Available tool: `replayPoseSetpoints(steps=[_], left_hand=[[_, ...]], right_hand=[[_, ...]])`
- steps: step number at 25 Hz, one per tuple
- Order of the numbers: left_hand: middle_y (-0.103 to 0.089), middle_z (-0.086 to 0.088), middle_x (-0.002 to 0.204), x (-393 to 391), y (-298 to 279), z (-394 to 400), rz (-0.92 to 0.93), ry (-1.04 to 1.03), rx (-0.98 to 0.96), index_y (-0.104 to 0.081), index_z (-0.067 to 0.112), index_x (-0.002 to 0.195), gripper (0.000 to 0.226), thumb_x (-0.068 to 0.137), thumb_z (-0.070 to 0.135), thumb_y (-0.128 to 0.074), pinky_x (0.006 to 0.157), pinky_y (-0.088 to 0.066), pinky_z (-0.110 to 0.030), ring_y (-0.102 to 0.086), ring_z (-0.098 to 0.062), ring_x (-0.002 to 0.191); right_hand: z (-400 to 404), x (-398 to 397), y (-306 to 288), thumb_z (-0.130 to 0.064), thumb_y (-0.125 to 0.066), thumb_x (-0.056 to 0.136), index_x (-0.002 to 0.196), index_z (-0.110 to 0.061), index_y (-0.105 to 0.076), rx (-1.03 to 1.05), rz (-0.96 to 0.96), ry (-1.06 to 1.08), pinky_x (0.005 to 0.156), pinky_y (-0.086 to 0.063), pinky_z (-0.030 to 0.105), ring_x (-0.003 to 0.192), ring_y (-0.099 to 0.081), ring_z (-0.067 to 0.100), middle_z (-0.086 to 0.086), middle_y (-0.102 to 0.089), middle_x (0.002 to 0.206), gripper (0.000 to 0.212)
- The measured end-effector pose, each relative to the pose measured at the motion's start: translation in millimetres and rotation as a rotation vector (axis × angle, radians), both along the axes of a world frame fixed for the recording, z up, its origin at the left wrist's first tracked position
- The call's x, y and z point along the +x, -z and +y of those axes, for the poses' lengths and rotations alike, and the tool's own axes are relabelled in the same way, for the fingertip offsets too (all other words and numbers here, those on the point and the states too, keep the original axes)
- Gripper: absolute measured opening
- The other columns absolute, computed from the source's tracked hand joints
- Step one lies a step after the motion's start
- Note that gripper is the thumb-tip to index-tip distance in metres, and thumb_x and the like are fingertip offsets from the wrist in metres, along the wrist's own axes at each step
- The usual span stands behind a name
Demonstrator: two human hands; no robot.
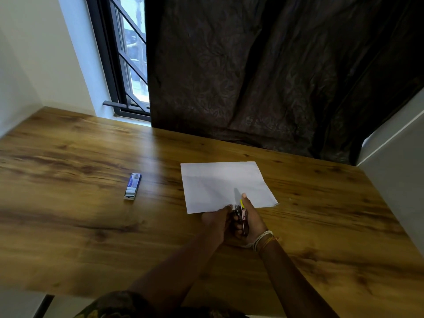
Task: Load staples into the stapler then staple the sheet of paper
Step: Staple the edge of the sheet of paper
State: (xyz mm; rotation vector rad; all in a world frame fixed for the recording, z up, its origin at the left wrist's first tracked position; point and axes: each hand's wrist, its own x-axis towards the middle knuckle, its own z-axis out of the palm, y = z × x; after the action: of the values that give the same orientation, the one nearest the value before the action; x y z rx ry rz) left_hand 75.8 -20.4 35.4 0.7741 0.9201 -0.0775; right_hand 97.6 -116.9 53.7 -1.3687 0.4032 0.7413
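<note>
We held the stapler (241, 215) in both hands at the near edge of the paper sheet (226, 185), right hand (251, 220) gripping it, left hand (216, 220) pinching its front. The staple box (132, 186) lay open, far left on the tabletop (91, 226). Loading seemed unfinished; stapling remained.

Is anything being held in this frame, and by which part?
The right hand grips the stapler around its body, at the near edge of the sheet of paper. The left hand touches its side; whether it grips is unclear.
</note>
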Motion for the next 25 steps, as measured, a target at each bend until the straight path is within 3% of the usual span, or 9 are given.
replayPoseSetpoints(steps=[8, 15, 19, 25], left_hand=[[-0.071, -0.025, 0.099, -0.3, -1.1, 2.6, 0.0, 0.009, -0.001, -0.059, -0.005, 0.111, 0.041, 0.075, 0.0, -0.078, 0.06, -0.06, -0.036, -0.07, -0.03, 0.072], [-0.07, -0.024, 0.105, -1.3, 1.8, 1.8, -0.009, 0.037, 0.012, -0.059, -0.005, 0.114, 0.043, 0.075, 0.0, -0.078, 0.081, -0.06, -0.046, -0.071, -0.036, 0.091], [-0.071, -0.02, 0.103, -0.7, 2.0, 2.4, -0.018, 0.032, 0.023, -0.06, -0.003, 0.117, 0.046, 0.075, 0.002, -0.078, 0.077, -0.06, -0.043, -0.071, -0.035, 0.088], [-0.071, -0.023, 0.106, -2.2, -0.8, 5.7, -0.021, 0.049, -0.029, -0.06, -0.004, 0.118, 0.044, 0.079, 0.008, -0.076, 0.073, -0.06, -0.04, -0.071, -0.035, 0.092]], right_hand=[[-0.1, 1.3, 4.8, -0.062, -0.05, 0.083, 0.069, -0.013, -0.061, -0.016, 0.004, 0.028, 0.037, -0.037, 0.018, 0.042, -0.05, 0.01, -0.002, -0.058, 0.055, 0.052], [4.1, 6.3, 9.2, -0.054, -0.054, 0.086, 0.068, -0.013, -0.06, -0.07, 0.013, 0.091, 0.037, -0.036, 0.017, 0.042, -0.049, 0.01, 0.0, -0.057, 0.058, 0.045], [10.4, 8.5, 10.5, -0.05, -0.057, 0.086, 0.068, -0.011, -0.06, -0.124, 0.018, 0.142, 0.041, -0.039, 0.021, 0.046, -0.049, 0.014, 0.003, -0.058, 0.06, 0.043], [0.2, 1.7, 11.7, -0.06, -0.053, 0.083, 0.054, -0.016, -0.069, 0.079, 0.024, 0.13, 0.038, -0.043, 0.018, 0.042, -0.055, 0.01, -0.001, -0.064, 0.056, 0.055]])
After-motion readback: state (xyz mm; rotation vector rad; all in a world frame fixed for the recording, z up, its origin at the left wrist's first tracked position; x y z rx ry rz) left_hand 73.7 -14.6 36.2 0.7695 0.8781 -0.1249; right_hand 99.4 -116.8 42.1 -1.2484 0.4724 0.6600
